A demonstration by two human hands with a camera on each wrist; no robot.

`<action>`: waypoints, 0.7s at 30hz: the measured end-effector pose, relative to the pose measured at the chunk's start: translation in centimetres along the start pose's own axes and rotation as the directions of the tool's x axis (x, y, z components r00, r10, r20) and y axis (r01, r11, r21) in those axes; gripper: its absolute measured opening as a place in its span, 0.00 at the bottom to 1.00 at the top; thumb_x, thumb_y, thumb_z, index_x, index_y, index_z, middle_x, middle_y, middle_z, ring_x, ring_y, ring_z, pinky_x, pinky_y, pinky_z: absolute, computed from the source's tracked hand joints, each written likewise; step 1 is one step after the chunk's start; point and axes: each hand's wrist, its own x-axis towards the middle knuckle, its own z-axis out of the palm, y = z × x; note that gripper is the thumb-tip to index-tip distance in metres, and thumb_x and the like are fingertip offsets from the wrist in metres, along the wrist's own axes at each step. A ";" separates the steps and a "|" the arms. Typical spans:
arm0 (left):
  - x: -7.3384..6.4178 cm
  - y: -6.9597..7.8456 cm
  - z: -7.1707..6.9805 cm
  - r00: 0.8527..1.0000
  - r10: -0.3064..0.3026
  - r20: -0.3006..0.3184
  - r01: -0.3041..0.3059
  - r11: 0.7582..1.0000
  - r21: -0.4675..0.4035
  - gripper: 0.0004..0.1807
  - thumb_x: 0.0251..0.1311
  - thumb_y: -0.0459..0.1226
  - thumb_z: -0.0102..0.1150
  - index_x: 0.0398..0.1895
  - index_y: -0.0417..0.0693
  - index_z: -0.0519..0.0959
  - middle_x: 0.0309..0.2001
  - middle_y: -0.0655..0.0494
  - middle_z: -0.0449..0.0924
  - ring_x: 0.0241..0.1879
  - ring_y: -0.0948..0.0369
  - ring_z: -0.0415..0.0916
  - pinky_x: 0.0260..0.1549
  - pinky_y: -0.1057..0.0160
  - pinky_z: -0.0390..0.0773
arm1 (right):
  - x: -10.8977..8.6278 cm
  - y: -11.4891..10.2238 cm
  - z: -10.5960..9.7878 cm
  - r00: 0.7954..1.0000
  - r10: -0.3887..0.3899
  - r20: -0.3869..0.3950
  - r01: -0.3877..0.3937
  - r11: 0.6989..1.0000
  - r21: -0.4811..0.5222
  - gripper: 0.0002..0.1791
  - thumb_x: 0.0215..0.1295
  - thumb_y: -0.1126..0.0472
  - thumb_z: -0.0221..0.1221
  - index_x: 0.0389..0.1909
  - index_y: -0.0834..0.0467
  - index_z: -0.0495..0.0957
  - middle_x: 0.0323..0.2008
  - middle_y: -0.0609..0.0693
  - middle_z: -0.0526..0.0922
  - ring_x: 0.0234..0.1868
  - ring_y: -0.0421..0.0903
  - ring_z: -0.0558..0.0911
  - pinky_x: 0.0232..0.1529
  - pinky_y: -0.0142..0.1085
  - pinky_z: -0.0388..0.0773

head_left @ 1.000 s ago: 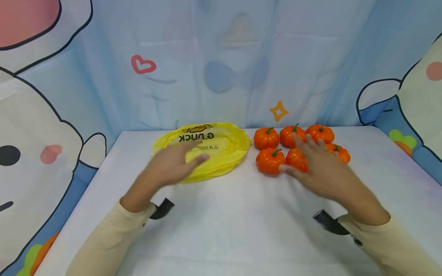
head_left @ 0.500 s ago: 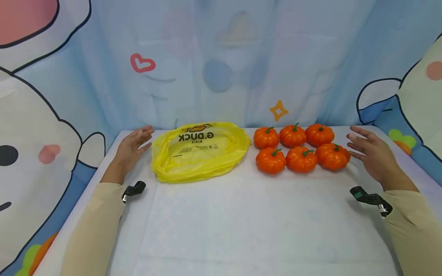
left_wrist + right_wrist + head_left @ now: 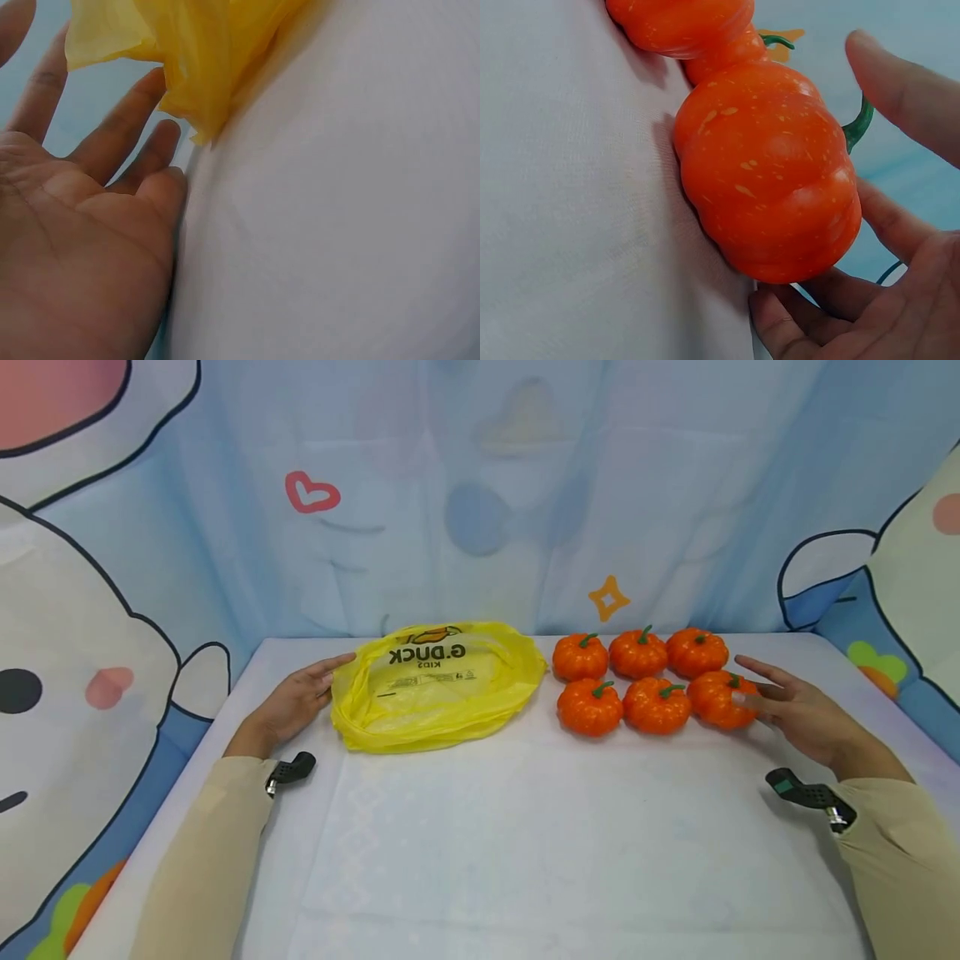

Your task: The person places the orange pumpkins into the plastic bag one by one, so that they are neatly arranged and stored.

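Table (image 3: 510, 827): yellow bag (image 3: 427, 697) and six pumpkins (image 3: 590, 710) lie between the hands, none lifted yet.
Left hand (image 3: 291, 700): fingers spread at the bag's edge, just to its right.
Right hand (image 3: 806, 718): thumb and fingers parted about the nearest pumpkin (image 3: 716, 706), not pinching.
Both hands: closer in than half a second earlier.

A flattened yellow plastic bag (image 3: 438, 693) is laid on a white cloth-covered table (image 3: 525, 835), before a blue printed fabric curtain (image 3: 517, 510). To its right, six round orange pumpkins (image 3: 657, 707) are set in two rows of three. The bag is flanked at left by the left hand (image 3: 291, 702), the front-right pumpkin (image 3: 716, 702) at right by the right hand (image 3: 813, 722).
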 end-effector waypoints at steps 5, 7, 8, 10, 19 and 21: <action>0.1 -0.3 0.0 1.000 -0.008 -0.025 0.008 1.000 0.020 0.26 0.75 0.42 0.47 0.74 0.55 0.63 0.80 0.58 0.43 0.78 0.60 0.47 0.76 0.59 0.51 | -0.1 -0.1 0.2 1.000 -0.004 -0.015 0.003 0.997 -0.073 0.50 0.70 0.47 0.58 0.79 0.40 0.32 0.76 0.68 0.26 0.74 0.74 0.33 0.66 0.75 0.34; 0.2 -0.3 0.0 1.000 -0.007 -0.022 0.007 1.000 0.024 0.26 0.75 0.42 0.47 0.75 0.55 0.63 0.80 0.58 0.41 0.78 0.58 0.45 0.77 0.57 0.48 | -0.1 -0.2 0.2 1.000 0.002 -0.021 -0.004 0.996 -0.094 0.52 0.68 0.46 0.60 0.79 0.40 0.32 0.76 0.68 0.27 0.74 0.74 0.34 0.66 0.75 0.35; 0.2 -0.3 0.0 1.000 -0.006 -0.022 0.007 1.000 0.025 0.26 0.75 0.42 0.47 0.75 0.55 0.63 0.80 0.58 0.41 0.78 0.58 0.45 0.77 0.56 0.48 | 0.0 -0.2 0.2 1.000 0.000 -0.020 -0.002 0.995 -0.102 0.52 0.68 0.46 0.60 0.79 0.42 0.32 0.76 0.69 0.28 0.74 0.74 0.34 0.66 0.75 0.35; 0.3 -0.3 0.1 1.000 -0.003 -0.020 0.004 1.000 0.027 0.27 0.75 0.42 0.46 0.75 0.54 0.62 0.80 0.57 0.41 0.78 0.59 0.46 0.76 0.58 0.50 | 0.0 -0.2 0.1 1.000 0.002 -0.024 -0.005 0.992 -0.128 0.53 0.66 0.45 0.61 0.79 0.43 0.33 0.76 0.69 0.29 0.73 0.75 0.35 0.65 0.76 0.36; 0.1 -0.5 0.2 0.999 0.012 -0.033 -0.013 1.000 -0.028 0.26 0.76 0.39 0.44 0.75 0.48 0.61 0.80 0.53 0.46 0.65 0.74 0.66 0.60 0.76 0.71 | 0.3 0.5 0.2 0.999 0.018 -0.043 -0.025 0.985 -0.171 0.54 0.65 0.41 0.61 0.79 0.48 0.35 0.75 0.73 0.32 0.71 0.77 0.39 0.63 0.78 0.40; 0.0 -0.7 0.2 0.999 0.025 -0.029 -0.026 0.999 -0.036 0.26 0.76 0.38 0.44 0.75 0.47 0.61 0.80 0.52 0.45 0.64 0.74 0.67 0.60 0.76 0.71 | 0.4 0.7 0.3 0.999 0.014 -0.047 -0.022 0.983 -0.180 0.54 0.66 0.41 0.60 0.79 0.49 0.36 0.75 0.74 0.33 0.71 0.77 0.40 0.62 0.78 0.41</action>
